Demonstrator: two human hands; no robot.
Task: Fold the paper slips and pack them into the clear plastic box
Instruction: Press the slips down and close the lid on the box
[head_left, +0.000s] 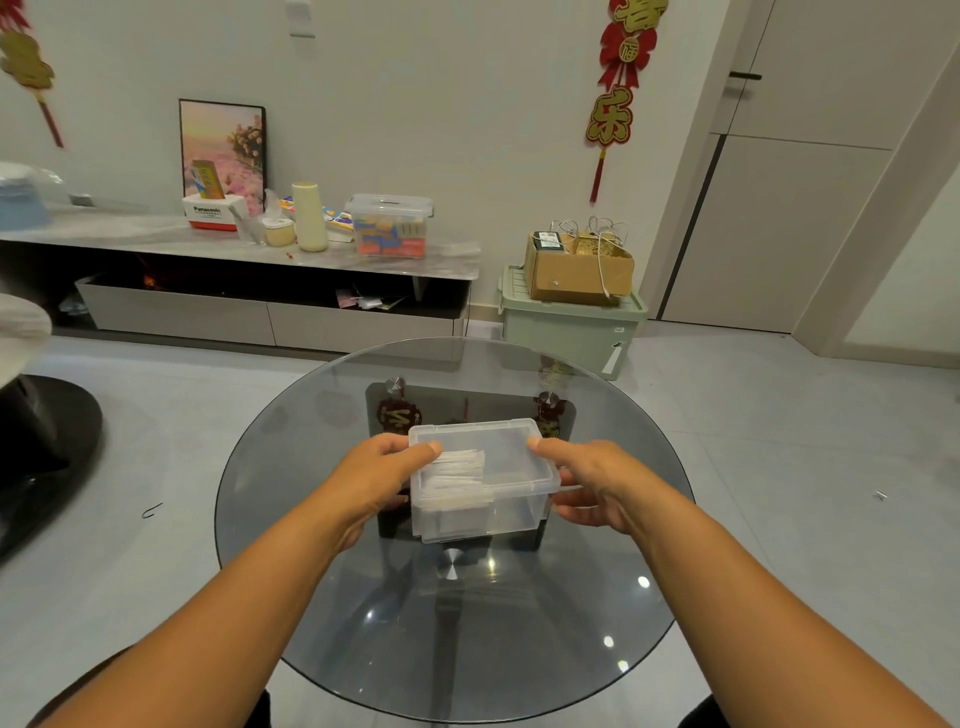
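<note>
My left hand (382, 475) grips the clear plastic box (483, 480) at its 9 o'clock side, thumb over the lid edge, fingers curled round the wall. My right hand (587, 486) grips the 3 o'clock side the same way, thumb on the lid (511, 449), fingers under the rim. The box sits near the middle of the round glass table (322, 597), lid on. Folded paper slips (457, 480) are stacked inside, crowded to the 9 o'clock half.

Risks, my judgement: the lid may not be latched all round, so lifting by the lid edge could pop it and spill slips. The load sits on one side, so the box could tip toward 9 o'clock if my grip is uneven. Smooth glass lets the box skid if I press down off-centre. Slips near the rim could get pinched under the lid.

Counts: one box, one lid, one table, two hands. Slips: one stack, too tightly packed to count. No loose slips visible on the glass.
</note>
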